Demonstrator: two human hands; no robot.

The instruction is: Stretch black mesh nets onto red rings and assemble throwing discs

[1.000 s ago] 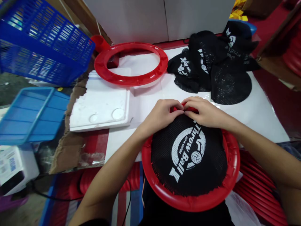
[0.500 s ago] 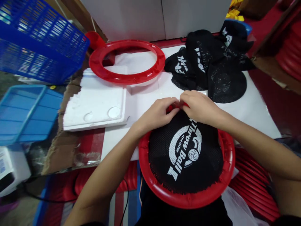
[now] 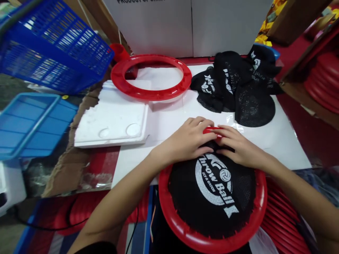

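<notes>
A round black mesh cloth [image 3: 185,197] with white "Throw Ball" print lies across a red plastic ring [image 3: 169,215] close to my body. My left hand [image 3: 192,139] bends its fingers over the ring's far rim, its thumb on the mesh. Beside it, my right hand [image 3: 237,146] holds the same rim section with its fingers curled over the edge. The fingertips of both hands nearly meet. Along the near side, mesh edges are caught by small teeth inside the ring. What lies beneath the fingers is hidden.
Another red ring [image 3: 120,83] rests on a white foam block [image 3: 113,123]. Black mesh pieces [image 3: 254,107] are piled at the right back. A blue basket [image 3: 58,53] and light blue crate [image 3: 34,123] stand left. Stacked red rings [image 3: 284,218] sit low at right.
The ring with its mesh has turned counter-clockwise, so the print now slants down to the right. Both hands have shifted from a close pinch to fingers laid over the far rim.
</notes>
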